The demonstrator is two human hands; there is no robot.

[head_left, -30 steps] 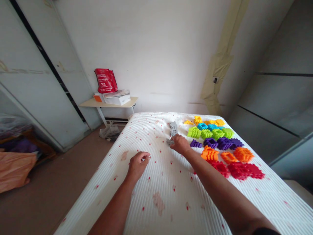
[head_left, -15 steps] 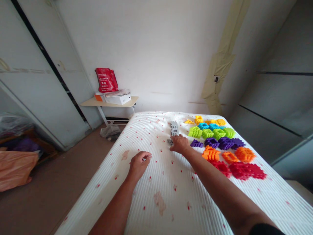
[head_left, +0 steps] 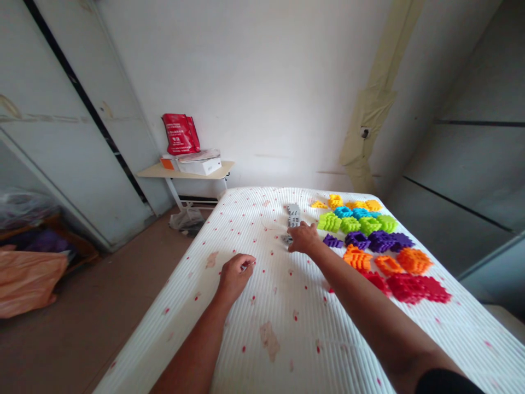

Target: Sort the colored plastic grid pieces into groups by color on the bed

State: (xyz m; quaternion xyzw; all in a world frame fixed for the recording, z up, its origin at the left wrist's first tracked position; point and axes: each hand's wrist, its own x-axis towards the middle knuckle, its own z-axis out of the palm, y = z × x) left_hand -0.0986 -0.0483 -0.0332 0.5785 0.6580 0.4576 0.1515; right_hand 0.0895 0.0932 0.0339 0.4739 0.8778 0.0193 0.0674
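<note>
My right hand reaches over the bed with thumb and fingers spread apart. Its fingertips are right beside a small grey toy block piece, partly hidden behind them; I cannot tell if they touch it. Just beyond lies a row of grey interlocking blocks. My left hand is nearer to me on the left, its fingers curled closed. A small greyish bit shows between thumb and fingers, too little to name.
Right of my hands lie colour-sorted blocks: yellow, blue, green, purple, orange and red. The white ribbed bed cover lies under everything. A side table bears a red bag.
The view has shifted slightly. My right hand stays by the small grey piece, with little visible movement. My left hand keeps its curled pose.
</note>
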